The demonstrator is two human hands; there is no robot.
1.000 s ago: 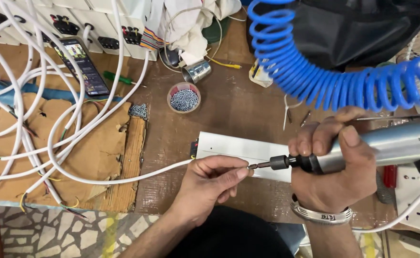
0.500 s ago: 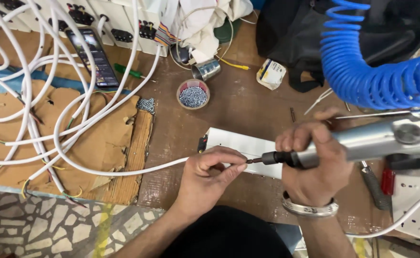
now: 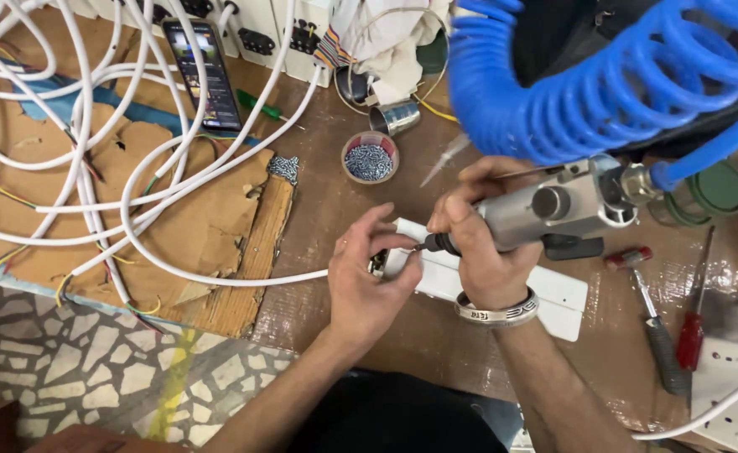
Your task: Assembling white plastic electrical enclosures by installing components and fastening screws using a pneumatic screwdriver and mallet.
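My right hand (image 3: pixel 478 252) grips a grey pneumatic screwdriver (image 3: pixel 553 210) fed by a blue coiled air hose (image 3: pixel 604 84). Its bit points left and down onto a white plastic box (image 3: pixel 553 298) lying on the brown workbench. My left hand (image 3: pixel 369 281) pinches something small at the bit's tip, at the box's left end; the piece itself is hidden by the fingers. A white cable (image 3: pixel 218 277) runs into that end of the box. A steel bangle (image 3: pixel 497 312) sits on my right wrist.
A small round bowl of screws (image 3: pixel 369 159) stands beyond the hands, with a metal cup (image 3: pixel 394 117) behind it. A phone (image 3: pixel 201 71) lies among looped white cables (image 3: pixel 67 168) on cardboard at left. A hammer (image 3: pixel 650 319) and red screwdriver (image 3: pixel 692 327) lie at right.
The view has shifted, so the hands sit more central. The screwdriver is tilted more steeply onto the box's left end, and my left fingers stay pinched at the bit tip.
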